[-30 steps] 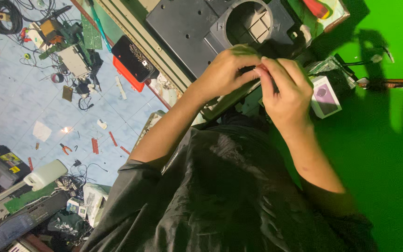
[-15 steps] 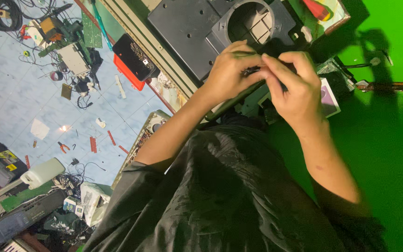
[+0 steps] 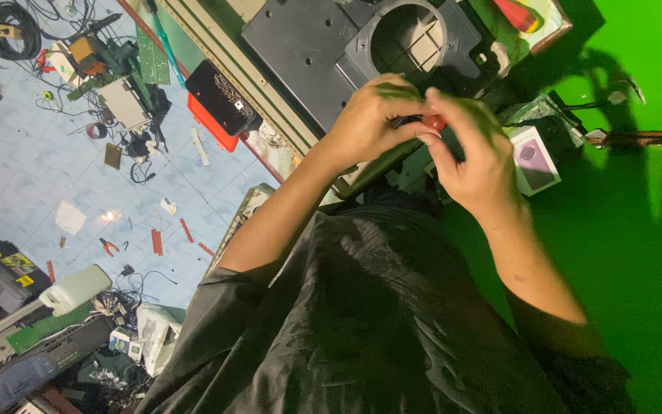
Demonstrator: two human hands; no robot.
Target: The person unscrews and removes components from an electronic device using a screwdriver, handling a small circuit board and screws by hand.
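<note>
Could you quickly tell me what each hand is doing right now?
Left hand: closed, fingers on a small red object.
Right hand: closed, pinching the same object.

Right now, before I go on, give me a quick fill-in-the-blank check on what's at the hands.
1. The small piece pinched between the left hand and the right hand is ___ in colour.
2. The grey panel beyond the hands has a ___ opening.
3. The surface at the right hand's side is ___.

Missing words: red; round; green
</note>
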